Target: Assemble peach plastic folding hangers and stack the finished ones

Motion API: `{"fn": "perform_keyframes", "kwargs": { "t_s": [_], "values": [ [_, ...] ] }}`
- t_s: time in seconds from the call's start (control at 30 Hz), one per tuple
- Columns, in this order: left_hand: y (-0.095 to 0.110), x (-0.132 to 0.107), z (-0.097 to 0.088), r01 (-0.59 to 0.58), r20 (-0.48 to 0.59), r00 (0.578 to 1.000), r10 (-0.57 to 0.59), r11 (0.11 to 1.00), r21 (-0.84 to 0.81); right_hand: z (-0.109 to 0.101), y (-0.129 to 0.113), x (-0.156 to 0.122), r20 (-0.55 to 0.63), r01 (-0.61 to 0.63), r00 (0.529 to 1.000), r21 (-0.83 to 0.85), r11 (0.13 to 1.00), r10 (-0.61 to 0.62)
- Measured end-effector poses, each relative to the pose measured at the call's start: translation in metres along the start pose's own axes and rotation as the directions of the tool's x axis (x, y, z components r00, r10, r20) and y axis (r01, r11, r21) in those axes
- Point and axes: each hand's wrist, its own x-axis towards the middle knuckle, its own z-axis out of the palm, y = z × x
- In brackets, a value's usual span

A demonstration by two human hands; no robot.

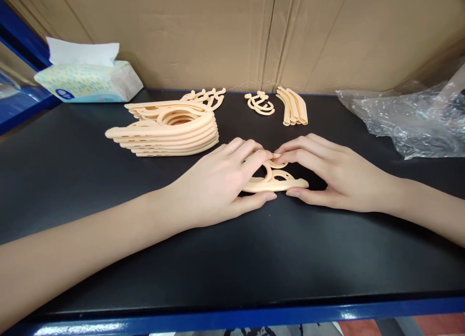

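Observation:
A peach plastic folding hanger [275,182] lies on the black tabletop [109,190] in the middle. My left hand [221,183] grips its left part, fingers over the top and thumb at the front edge. My right hand [327,173] holds the right part, fingertips pinching near the hook and thumb at the front edge. Both hands meet above the piece. A stack of several assembled peach hangers [167,130] lies to the left behind my left hand.
Loose peach hook pieces [259,103] and curved arm pieces [292,112] lie at the back. A tissue pack [87,76] stands at the back left, a crumpled clear plastic bag [410,118] at the right. Cardboard [232,35] walls the back. A blue edge [232,316] borders the front.

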Motion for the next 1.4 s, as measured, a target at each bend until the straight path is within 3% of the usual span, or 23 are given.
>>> {"fn": "perform_keyframes", "kwargs": {
  "t_s": [0.67, 1.03, 1.17, 1.27, 1.33, 1.4],
  "values": [
    [0.0002, -0.0015, -0.0028, 0.013, 0.017, 1.0, -0.012, 0.999, -0.03, 0.0, -0.0002, 0.0, -0.031, 0.008, 0.999, 0.009, 1.0, -0.008],
    [0.0022, -0.0011, -0.0057, -0.022, -0.069, 0.998, 0.015, 0.994, -0.108, -0.0005, -0.0025, 0.0004, -0.131, -0.012, 0.991, 0.09, 0.996, 0.024],
    [0.0025, -0.001, -0.0064, -0.033, -0.103, 0.994, 0.019, 0.99, -0.136, -0.0039, 0.0004, -0.0011, -0.147, -0.068, 0.982, 0.304, 0.95, 0.117],
    [0.0032, -0.001, -0.0073, -0.047, -0.148, 0.989, 0.026, 0.99, -0.136, -0.0061, 0.0019, -0.0017, -0.214, -0.147, 0.937, 0.472, 0.869, 0.275],
    [0.0038, -0.0013, -0.0084, -0.068, -0.201, 0.979, 0.042, 0.99, -0.126, -0.007, 0.0015, -0.001, -0.213, -0.223, 0.908, 0.481, 0.848, 0.36],
    [0.0044, -0.0018, -0.0094, -0.1, -0.25, 0.966, 0.07, 0.989, -0.107, -0.0075, 0.0002, 0.0001, -0.193, -0.259, 0.908, 0.442, 0.859, 0.373]
  ]
}}
